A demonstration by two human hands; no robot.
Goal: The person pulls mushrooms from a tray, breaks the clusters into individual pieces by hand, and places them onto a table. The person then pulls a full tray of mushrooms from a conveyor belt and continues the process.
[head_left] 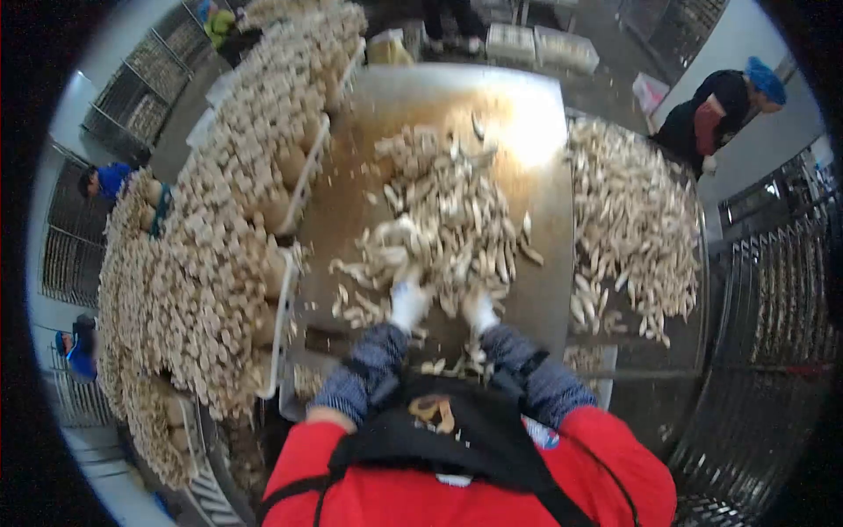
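A heap of pale, brown-tinged mushrooms (457,220) lies on the metal table in front of me. My left hand (409,305), in a white glove, reaches into the near left side of the heap. At the near right side, my right hand (479,311), also gloved in white, touches the mushrooms. The fingers of both hands are blurred and partly hidden among the pieces, so their grip does not show. Some loose mushrooms (360,309) lie beside my left hand, and a few more are scattered between my forearms near the table's front edge.
Crates (288,325) with tall, packed mushroom clusters (206,255) line the left of the metal table (536,290). Many loose mushrooms (632,220) cover a surface at right. A person in a blue cap (766,81) is at the upper right; racks (764,299) stand at right.
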